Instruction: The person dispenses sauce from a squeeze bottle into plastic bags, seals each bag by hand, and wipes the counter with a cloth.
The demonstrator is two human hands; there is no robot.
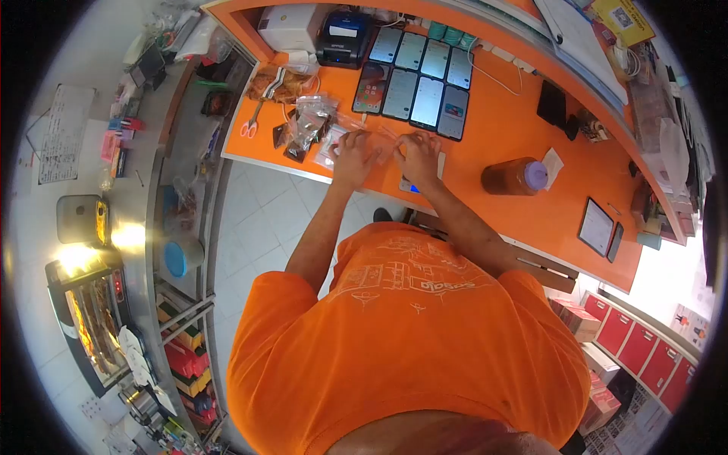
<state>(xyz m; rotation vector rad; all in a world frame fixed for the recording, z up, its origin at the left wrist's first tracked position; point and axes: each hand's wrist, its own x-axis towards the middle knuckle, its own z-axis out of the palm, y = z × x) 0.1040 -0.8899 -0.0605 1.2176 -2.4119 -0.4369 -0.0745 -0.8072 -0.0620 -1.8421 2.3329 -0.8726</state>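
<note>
My left hand [353, 158] and right hand [417, 158] rest with fingers curled on either side of what looks like a clear plastic bag [385, 142], near the front edge of the worktop [500, 136] and just right of the pile of small bagged parts [309, 121]; I cannot tell whether either is actually pinching it. I'd judge the film feather-light, limp and slippery, apt to crease or slide, so I'd take it by opposite edges between thumb and fingertip, gently, in case something fragile lies inside.
</note>
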